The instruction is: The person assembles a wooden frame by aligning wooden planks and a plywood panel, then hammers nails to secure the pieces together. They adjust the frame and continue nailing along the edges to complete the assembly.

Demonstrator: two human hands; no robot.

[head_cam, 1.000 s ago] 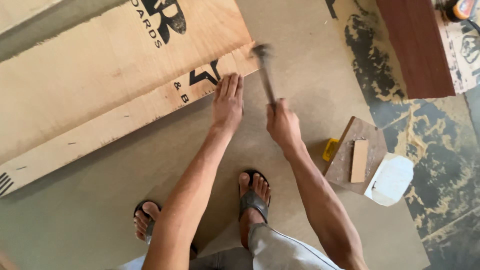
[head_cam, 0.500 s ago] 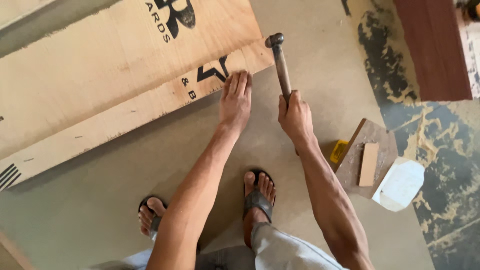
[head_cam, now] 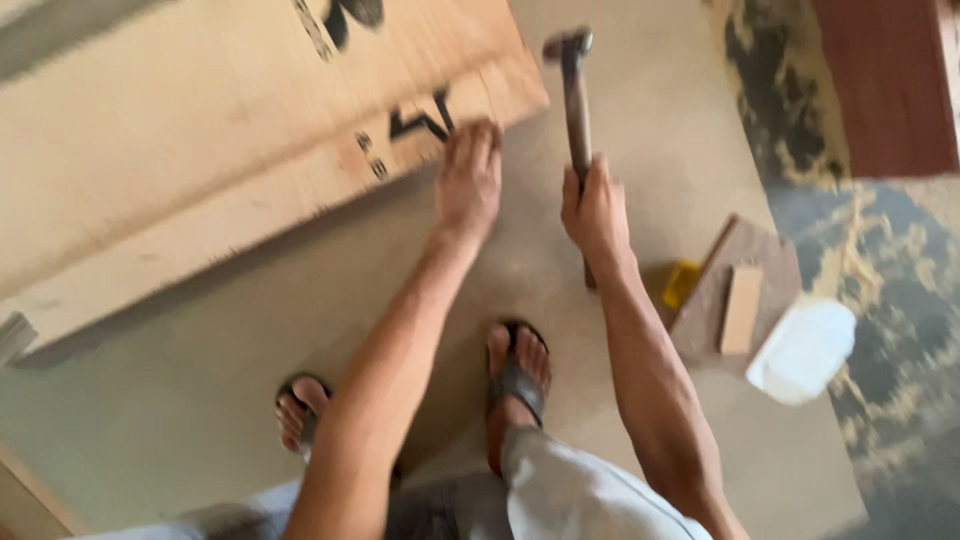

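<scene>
My right hand (head_cam: 597, 208) grips the wooden handle of a hammer (head_cam: 572, 95); its metal head is raised, just right of the plywood's corner. My left hand (head_cam: 469, 180) lies flat with its fingertips on the near edge of a large plywood sheet (head_cam: 200, 150) that bears black printed marks. A narrower plywood strip (head_cam: 250, 235) runs along that near edge. The picture is blurred by motion, and any nail under the fingers is too small to see.
My two sandalled feet (head_cam: 515, 375) stand on a grey floor board. To the right lie a brown board offcut (head_cam: 720, 290) with a small wooden block (head_cam: 741, 308) on it, a yellow object (head_cam: 681, 284) and a white plastic container (head_cam: 803, 350). A dark red panel (head_cam: 885, 85) is at the top right.
The hammer has swung up from a tilted pose to near upright, beside the plywood corner. My left hand has stayed on the plywood edge. The view has shifted a little.
</scene>
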